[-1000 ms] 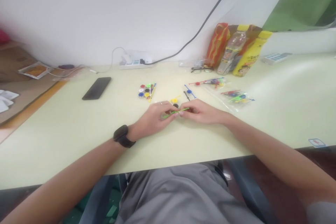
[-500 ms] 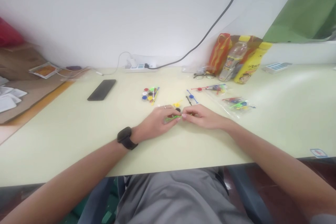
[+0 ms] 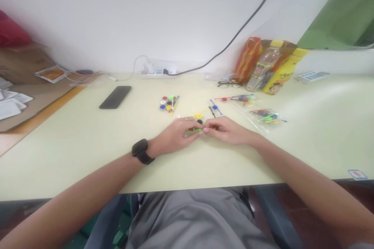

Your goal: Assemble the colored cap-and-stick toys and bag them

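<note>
My left hand point(image 3: 174, 134) is closed, thumb and fingers pinching a thin green plastic spinner arrow point(image 3: 193, 131) just above the table. Thumb and forefinger of my right hand point(image 3: 226, 130) are pressed together at its right end; whatever they grip there is hidden. Right behind my left fingers lie a yellow spinner arrow point(image 3: 199, 116) and a black disc point(image 3: 200, 121). Beyond my right hand are a blue spinner arrow point(image 3: 215, 107) and a black arrow point(image 3: 212, 112). A red spinner arrow point(image 3: 224, 99) lies farther back.
Coloured discs and arrows form a small group point(image 3: 168, 104) left of centre. Clear bags of spinner parts point(image 3: 270, 117) lie to the right. Around them are a phone point(image 3: 115, 97), glasses point(image 3: 229, 84), drink bottles point(image 3: 284, 72), a power strip point(image 3: 159, 73) and cardboard point(image 3: 35, 103).
The view has shifted slightly, so everything sits a little farther right in the picture. Both hands keep nearly the same pinch around the green spinner arrow.
</note>
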The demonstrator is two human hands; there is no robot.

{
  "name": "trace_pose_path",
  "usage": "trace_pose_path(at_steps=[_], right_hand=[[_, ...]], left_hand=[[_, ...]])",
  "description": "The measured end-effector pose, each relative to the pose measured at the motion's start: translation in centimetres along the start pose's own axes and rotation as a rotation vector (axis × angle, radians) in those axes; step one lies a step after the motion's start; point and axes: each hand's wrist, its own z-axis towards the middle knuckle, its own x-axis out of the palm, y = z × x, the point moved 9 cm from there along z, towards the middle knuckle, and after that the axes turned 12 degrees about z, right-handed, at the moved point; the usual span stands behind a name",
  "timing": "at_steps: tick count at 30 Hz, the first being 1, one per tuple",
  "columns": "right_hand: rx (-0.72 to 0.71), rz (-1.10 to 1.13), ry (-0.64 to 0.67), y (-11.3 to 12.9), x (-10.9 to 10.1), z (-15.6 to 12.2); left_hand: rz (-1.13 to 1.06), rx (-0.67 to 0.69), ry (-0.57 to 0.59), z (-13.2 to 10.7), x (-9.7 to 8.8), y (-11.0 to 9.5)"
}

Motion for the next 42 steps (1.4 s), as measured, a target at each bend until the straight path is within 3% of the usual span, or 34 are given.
trace_pose_path(at_steps=[17, 42], right_hand=[[-0.018, -0.092, 0.080, -0.3, 0.5, -0.2], [-0.040, -0.182, 0.124, 0.2, 0.7, -0.2]], left_hand=[[-0.034, 0.031, 0.124, 0.1, 1.2, -0.1], [-0.007, 0.029, 0.159, -0.1, 1.5, 0.0]])
